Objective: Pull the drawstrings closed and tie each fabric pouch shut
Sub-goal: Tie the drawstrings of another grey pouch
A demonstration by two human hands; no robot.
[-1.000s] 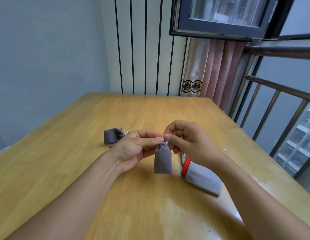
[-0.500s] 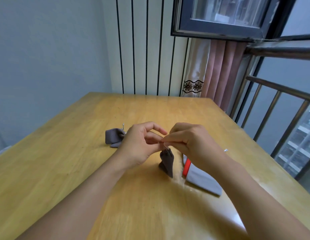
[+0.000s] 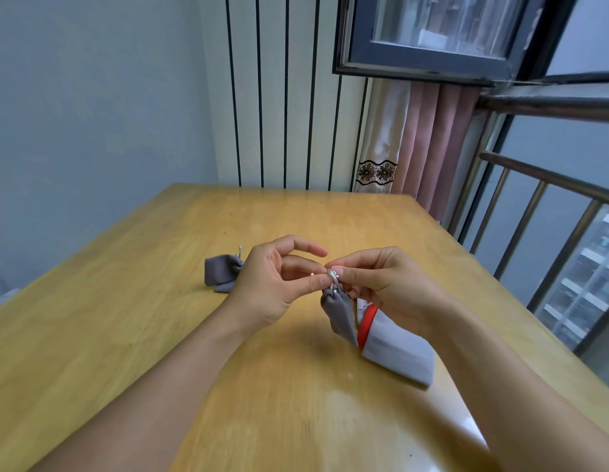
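A person's two bare hands meet above a wooden surface (image 3: pixel 126 335), working the silver drawstring (image 3: pixel 333 277) of a small grey fabric pouch (image 3: pixel 340 315) held in mid-air. The left hand (image 3: pixel 272 287) pinches the cord between thumb and middle fingers, its index finger lifted and curled clear of the knot. The right hand (image 3: pixel 384 284) closes thumb and forefinger on the same cord from the other side, the remaining fingers folded under and touching the pouch's gathered neck. The pouch hangs tilted from the cord, its mouth drawn tight and its lower end pointing down toward the surface; whether the bottom touches the wood cannot be told.

Just behind it, beside the right wrist, a larger light-grey pouch with a red band (image 3: pixel 398 356) lies flat on the surface, a bit of white cord showing at its mouth. A second small grey pouch (image 3: pixel 221 272) lies on the surface to the left, behind the left hand, its silver cord sticking up at the neck. Beyond the far edge hang a striped wall panel (image 3: pixel 286 97) and a pink curtain (image 3: pixel 429 144) beside a metal railing (image 3: pixel 534 206).
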